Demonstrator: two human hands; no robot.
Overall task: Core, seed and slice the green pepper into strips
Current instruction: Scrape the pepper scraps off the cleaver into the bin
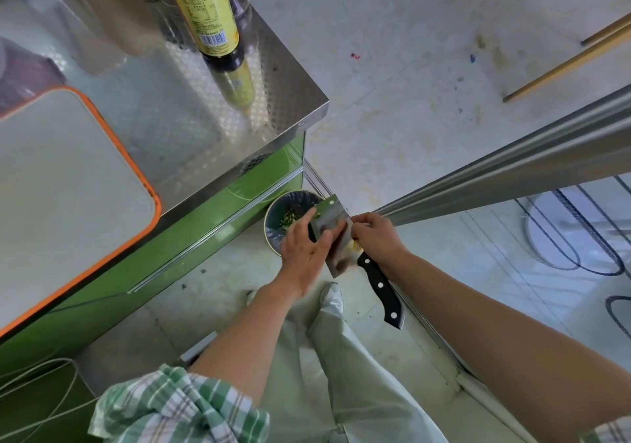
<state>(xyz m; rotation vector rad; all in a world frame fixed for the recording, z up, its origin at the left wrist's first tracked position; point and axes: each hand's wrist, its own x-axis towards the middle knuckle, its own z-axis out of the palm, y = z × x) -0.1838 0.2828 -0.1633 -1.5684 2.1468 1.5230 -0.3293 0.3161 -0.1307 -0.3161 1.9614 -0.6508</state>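
Note:
I hold a cleaver (332, 225) with a black riveted handle (380, 289) low over the floor, beside the counter's corner. My right hand (375, 237) grips it where blade meets handle. The straight fingers of my left hand (304, 249) lie flat against the blade's side. Just beyond the blade, a dark round bin (273, 234) on the floor holds small green pepper seeds and scraps (289, 220). No whole pepper or strips are in view.
A grey cutting board with an orange rim (68, 176) lies on the steel counter (205, 128) at the left. A dark sauce bottle with a yellow label (208, 15) stands near the counter's back edge. A metal rail (512, 166) runs to the right. My legs and a white shoe (333, 297) are below.

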